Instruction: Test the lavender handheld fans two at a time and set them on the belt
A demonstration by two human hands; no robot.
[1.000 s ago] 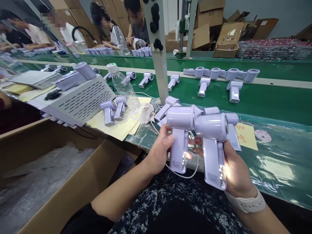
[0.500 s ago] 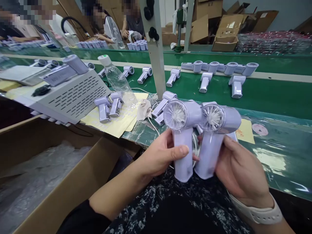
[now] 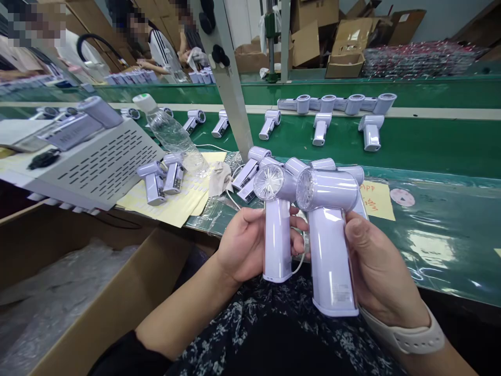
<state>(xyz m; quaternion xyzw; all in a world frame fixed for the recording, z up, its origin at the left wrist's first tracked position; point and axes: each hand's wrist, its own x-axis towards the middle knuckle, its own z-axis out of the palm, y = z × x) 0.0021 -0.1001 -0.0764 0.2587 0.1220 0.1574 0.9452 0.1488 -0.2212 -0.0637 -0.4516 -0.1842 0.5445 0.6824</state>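
In my left hand [image 3: 245,243] is a lavender handheld fan [image 3: 277,240], upright, its round grille facing left and toward me. My fingers wrap behind its handle and their tips show on the far side. My right hand [image 3: 385,266] grips a second lavender handheld fan [image 3: 332,250] by the right side of its handle, nearer to me. Its head is turned so that the barrel shows side-on, and small print marks the lower handle. Just beyond both, several more handheld fans [image 3: 258,154] lie together on the bench, partly hidden.
A grey slotted metal box [image 3: 113,162] stands left, near a tilted clear bottle [image 3: 168,130]. Fans line the green conveyor [image 3: 430,136]. An upright post [image 3: 230,89] rises at the bench edge. An open carton [image 3: 129,282] with plastic wrap sits lower left. People work across the line.
Both fans have turned in my hands; the right one now shows its barrel side-on and has come closer. My left thumb has moved off the front of its fan's handle. The view has shifted slightly right.
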